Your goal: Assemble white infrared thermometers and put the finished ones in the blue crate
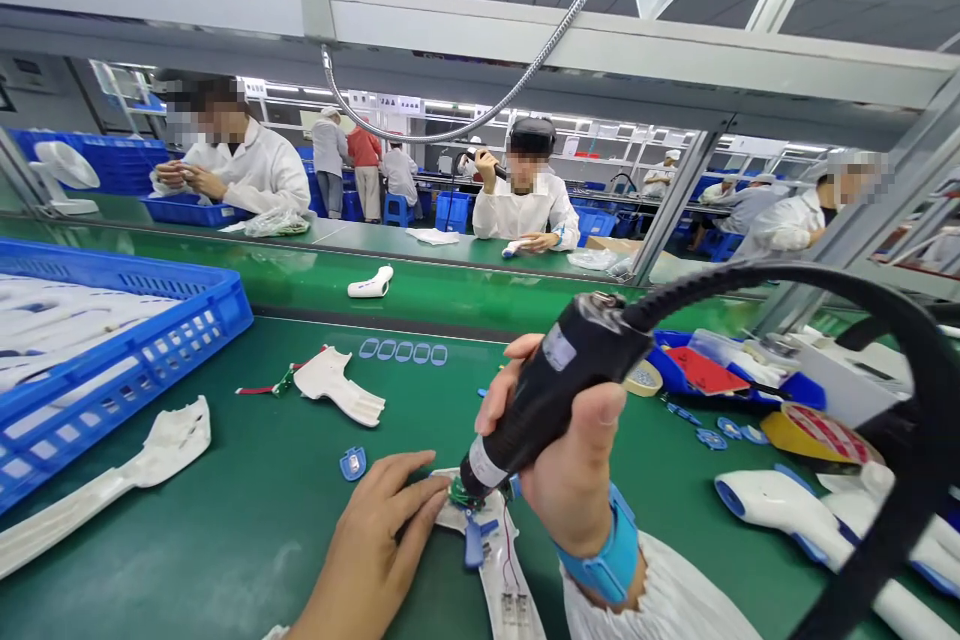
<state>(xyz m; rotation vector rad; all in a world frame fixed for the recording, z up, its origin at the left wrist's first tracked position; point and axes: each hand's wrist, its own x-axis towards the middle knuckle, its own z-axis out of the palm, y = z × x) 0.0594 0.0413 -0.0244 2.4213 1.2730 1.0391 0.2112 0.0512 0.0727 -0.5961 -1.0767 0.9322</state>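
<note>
A black electric screwdriver [555, 390] is gripped in my right hand [574, 460], which wears a blue wrist strap. It slants down to the left, and its nose meets a small green circuit board [463, 493]. That board sits in the upper end of a white plastic shell half [501, 570], beside a blue trigger-like part [474, 540]. Thin wires run down the shell to metal battery contacts. My left hand [379, 540] brings its fingertips together at the board's left edge. The driver's tip and any screw under it are hidden.
At left stand a blue crate [187, 320] of white parts and another shell half [165, 450]. A shell piece [341, 385] with a wired board lies ahead. To the right are tape [817, 435], a blue bin [802, 390] and assembled housings [780, 500]. The driver's cable arcs rightward. Co-workers sit opposite.
</note>
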